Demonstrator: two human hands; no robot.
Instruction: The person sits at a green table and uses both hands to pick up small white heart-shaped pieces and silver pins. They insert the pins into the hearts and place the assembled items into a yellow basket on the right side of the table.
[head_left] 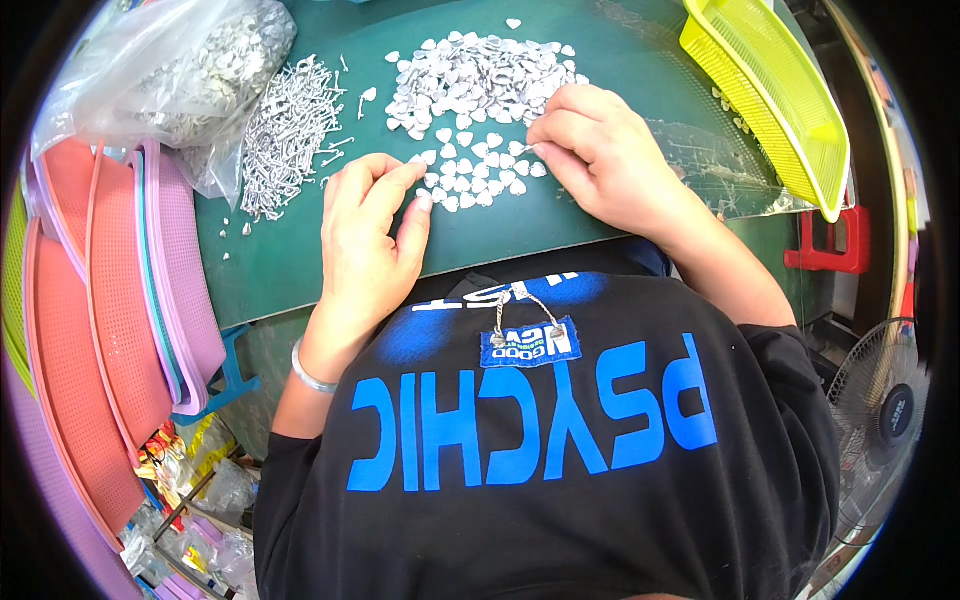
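Resting on the green table (300,260), the left hand (368,235) curls loosely, its fingertips pinching one small silver heart piece (424,197). Just beyond, the right hand (592,150) pinches a thin silver pin (527,150) at the edge of the heap of silver hearts (470,90). Farther left lies a pile of pins (290,130), beside a clear bag (170,70).

Shiny silver metal heart pieces (470,85) and metal pins (290,130) lie on a matt green tabletop (290,250); glossy yellow plastic basket (775,90).
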